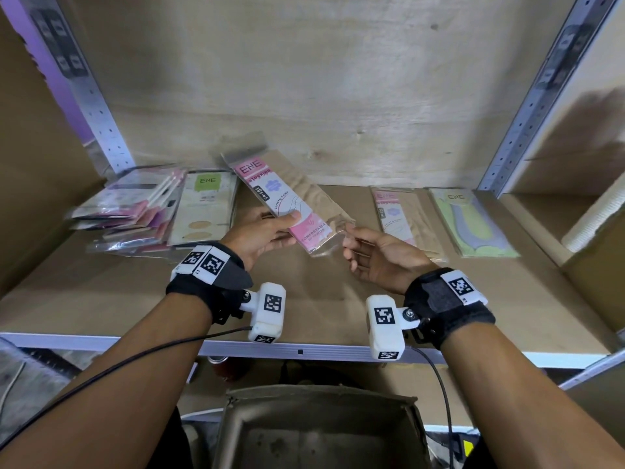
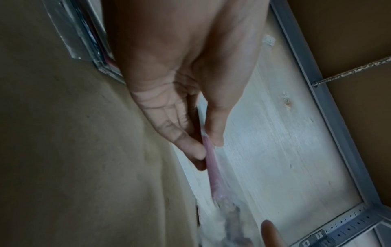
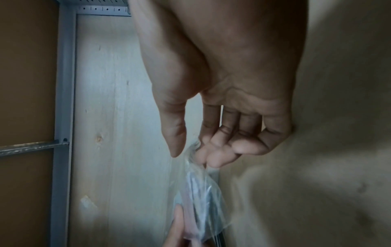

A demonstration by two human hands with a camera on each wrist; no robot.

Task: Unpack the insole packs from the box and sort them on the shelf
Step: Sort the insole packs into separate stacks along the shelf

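Note:
A pink ENE pack (image 1: 287, 204) with beige contents hangs tilted above the shelf board (image 1: 304, 299). My left hand (image 1: 270, 231) grips its near half, thumb on top and fingers underneath. The left wrist view shows the pack (image 2: 211, 163) edge-on, pinched in that hand (image 2: 208, 148). My right hand (image 1: 350, 243) is at the pack's clear lower right corner, fingers loosely curled. In the right wrist view the plastic edge (image 3: 201, 192) lies between that hand's (image 3: 192, 157) thumb and fingertips, with the thumb a little apart from it. The open cardboard box (image 1: 318, 431) stands below the shelf.
On the shelf lie a messy stack of packs (image 1: 128, 211) at the left, a green-label pack (image 1: 203, 208) beside it, another pink pack (image 1: 399, 218) and a green pack (image 1: 473, 225) at the right. Cardboard walls flank both sides. Metal uprights (image 1: 521, 130) stand at the back corners.

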